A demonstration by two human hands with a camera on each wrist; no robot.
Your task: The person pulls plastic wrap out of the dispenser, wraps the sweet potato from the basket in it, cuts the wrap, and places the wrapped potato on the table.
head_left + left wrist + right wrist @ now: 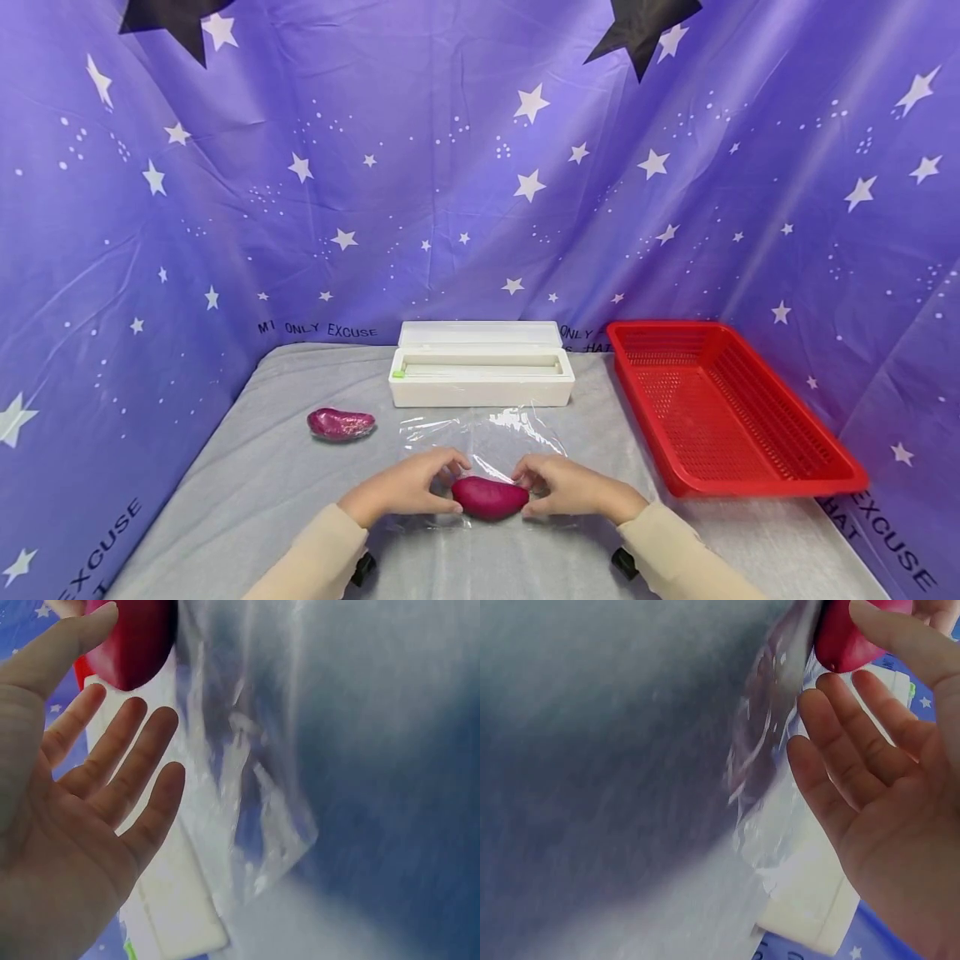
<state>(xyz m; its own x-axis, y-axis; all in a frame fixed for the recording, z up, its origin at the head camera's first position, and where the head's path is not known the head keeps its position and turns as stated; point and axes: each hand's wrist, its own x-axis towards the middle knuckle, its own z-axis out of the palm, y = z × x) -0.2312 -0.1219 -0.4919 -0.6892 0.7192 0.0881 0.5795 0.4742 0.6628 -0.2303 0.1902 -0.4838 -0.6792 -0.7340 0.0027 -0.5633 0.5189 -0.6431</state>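
Note:
A smooth magenta sweet potato [491, 498] lies on a sheet of clear cling film [480, 437] spread over the table. My left hand [420, 483] is at its left end, the thumb tip close to the skin. At the opposite end is my right hand [566, 487], its thumb also near the tip. In the left wrist view the fingers [142, 761] are spread and loosely bent, with the sweet potato [139, 645] past the thumb. The right wrist view shows similarly relaxed fingers [836, 742] below the sweet potato [851, 641]. Whether either thumb touches it, I cannot tell.
Behind the film stands a white cling film box [482, 390] with its lid raised and a green piece at its left. A film-wrapped sweet potato [341, 424] lies at the left. On the right sits a red plastic basket [738, 486]. A starry purple curtain [450, 167] surrounds the table.

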